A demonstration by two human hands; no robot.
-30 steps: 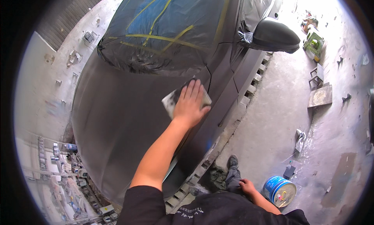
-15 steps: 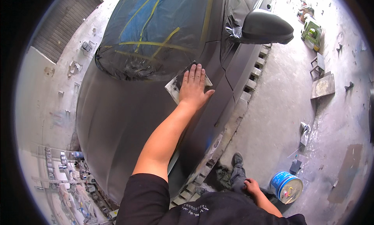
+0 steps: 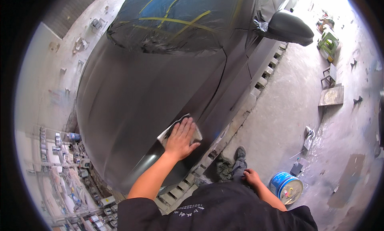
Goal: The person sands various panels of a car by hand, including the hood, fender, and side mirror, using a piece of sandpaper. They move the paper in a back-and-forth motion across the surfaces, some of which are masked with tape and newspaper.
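Note:
My left hand (image 3: 180,141) lies open, fingers flat, on a pale cloth or pad (image 3: 166,133) with a dark edge, pressed against the side of a dark grey car hood (image 3: 132,91), just above the shiny headlight area (image 3: 147,161). Dark plastic sheeting (image 3: 168,43) with yellow tape covers the windscreen, and the side mirror (image 3: 290,29) sticks out at upper right. Down beside my leg (image 3: 239,167), my right hand (image 3: 250,175) has its fingers curled; whether anything is inside them I cannot make out.
A blue metal drum (image 3: 286,187) stands by my right. Along the right side are a square board (image 3: 331,95), a small stool (image 3: 329,74) and a green plastic item (image 3: 328,45). A step-like strip (image 3: 272,63) runs beside the car. Cluttered racks (image 3: 68,175) fill the lower left.
My left hand and the pad have moved down the hood toward my body, from near the windscreen's lower corner to near the headlight. My right hand stays low by my leg.

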